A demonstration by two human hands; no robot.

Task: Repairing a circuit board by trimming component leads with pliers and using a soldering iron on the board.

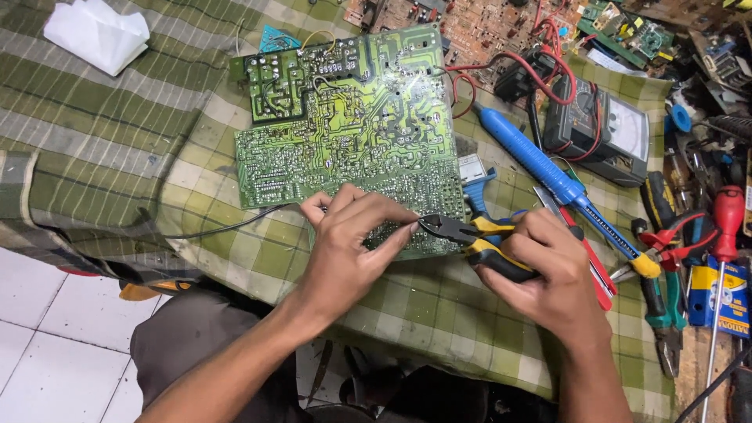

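Observation:
A large green circuit board [352, 125] lies solder side up on a green checked cloth [110, 149]. My left hand [348, 243] rests at the board's near edge and pinches a thin black wire [227, 225] that trails off to the left. My right hand [540, 270] grips the yellow and black handles of small pliers [470, 233]. The jaws of the pliers point left and meet my left fingertips at the board's near edge.
A blue soldering iron [533, 157] and a grey analog multimeter [603, 129] lie right of the board. Pliers, cutters and a red-handled screwdriver [724, 227] crowd the far right. More circuit boards [486, 27] sit at the top. A crumpled white tissue [95, 33] lies at top left.

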